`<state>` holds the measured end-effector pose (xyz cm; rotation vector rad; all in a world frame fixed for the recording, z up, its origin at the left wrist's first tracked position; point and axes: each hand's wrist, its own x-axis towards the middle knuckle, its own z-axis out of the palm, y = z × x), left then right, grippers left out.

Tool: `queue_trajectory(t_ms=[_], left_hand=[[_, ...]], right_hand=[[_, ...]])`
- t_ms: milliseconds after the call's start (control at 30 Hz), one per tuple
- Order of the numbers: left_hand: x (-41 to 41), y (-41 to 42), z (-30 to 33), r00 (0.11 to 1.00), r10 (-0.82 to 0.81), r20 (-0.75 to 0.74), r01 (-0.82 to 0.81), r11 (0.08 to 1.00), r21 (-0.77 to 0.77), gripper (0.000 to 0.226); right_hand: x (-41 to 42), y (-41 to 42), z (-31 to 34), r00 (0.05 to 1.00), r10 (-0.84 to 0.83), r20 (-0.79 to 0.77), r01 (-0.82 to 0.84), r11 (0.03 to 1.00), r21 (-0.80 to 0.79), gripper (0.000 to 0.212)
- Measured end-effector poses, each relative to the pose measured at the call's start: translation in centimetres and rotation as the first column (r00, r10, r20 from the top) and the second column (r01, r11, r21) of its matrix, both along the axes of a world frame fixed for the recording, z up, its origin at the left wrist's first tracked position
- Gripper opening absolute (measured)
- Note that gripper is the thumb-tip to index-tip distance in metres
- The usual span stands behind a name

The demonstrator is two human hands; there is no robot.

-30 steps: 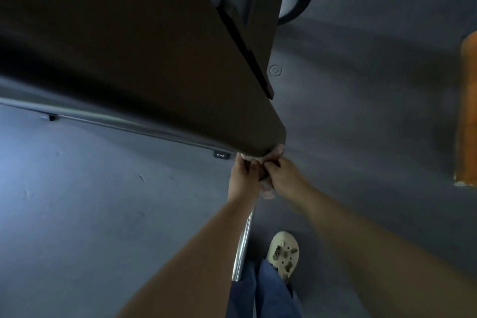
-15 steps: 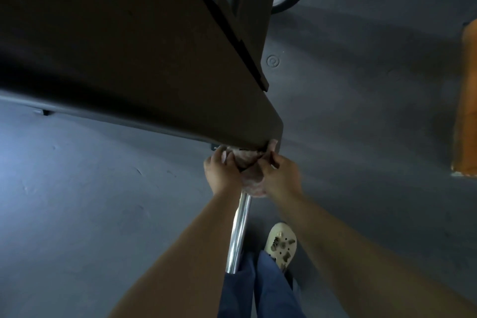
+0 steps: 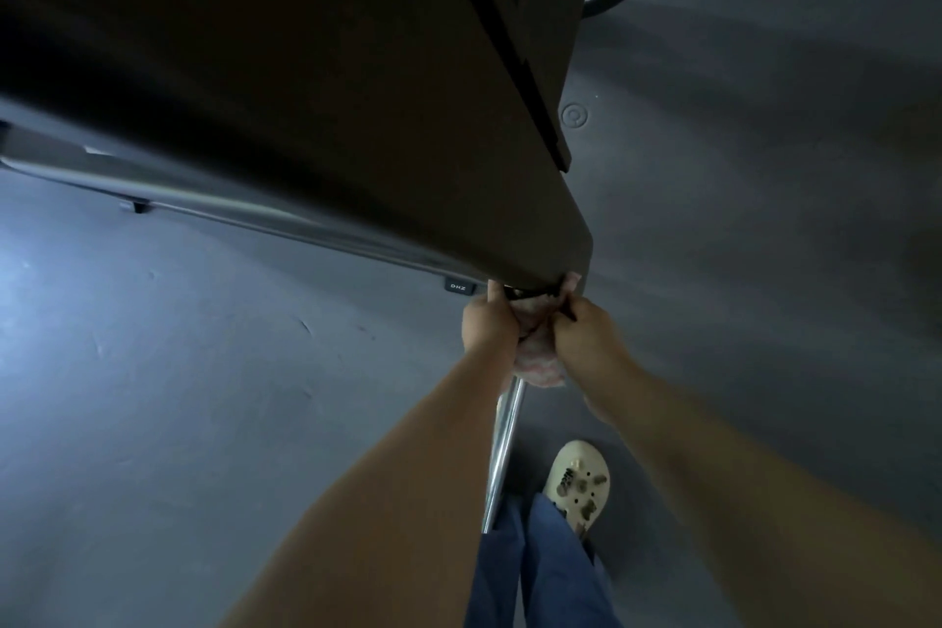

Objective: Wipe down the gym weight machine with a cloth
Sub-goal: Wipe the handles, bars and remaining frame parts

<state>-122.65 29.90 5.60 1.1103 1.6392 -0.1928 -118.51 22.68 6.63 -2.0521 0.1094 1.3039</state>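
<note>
Cloth (image 3: 536,353) — both hands clamp it round the pole (image 3: 503,449) — machine label (image 3: 458,287) reads "DHZ".

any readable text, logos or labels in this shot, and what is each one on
"DHZ" on a small dark tag under the lower edge of the weight machine, just left of the left hand.
A circular embossed mark on the grey floor: a ring shape only, no letters legible.
No print is visible on the cloth or the shoe.
</note>
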Motion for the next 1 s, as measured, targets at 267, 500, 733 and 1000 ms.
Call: queue_trajectory(t_ms=[267,500,733,1000], left_hand=[[-1.0,-3.6,3.0,0.937,0.226,0.268,-0.215,0.974,-0.071,0.044],[-1.2,-5.0,8.2,0.925,0.231,0.302,-0.178,0.965,-0.193,0.038],[1.1,-5.8,18.1,0.867,0.352,0.353,-0.206,0.898,-0.389,0.024],[5.7,-4.7,25.9,0.790,0.388,0.475,-0.314,0.921,-0.230,0.022]], right_hand=[[-0.8,0.0,1.7,0.969,-0.205,-0.141,0.208,0.978,0.009,0.033],[-0.6,-1.7,6.5,0.982,-0.090,-0.164,0.107,0.990,0.096,0.024],[2.5,-4.6,17.8,0.995,-0.089,-0.047,0.094,0.988,0.125,0.025],[8.4,-3.0,23.9,0.999,-0.011,0.031,0.003,0.973,0.231,0.013]])
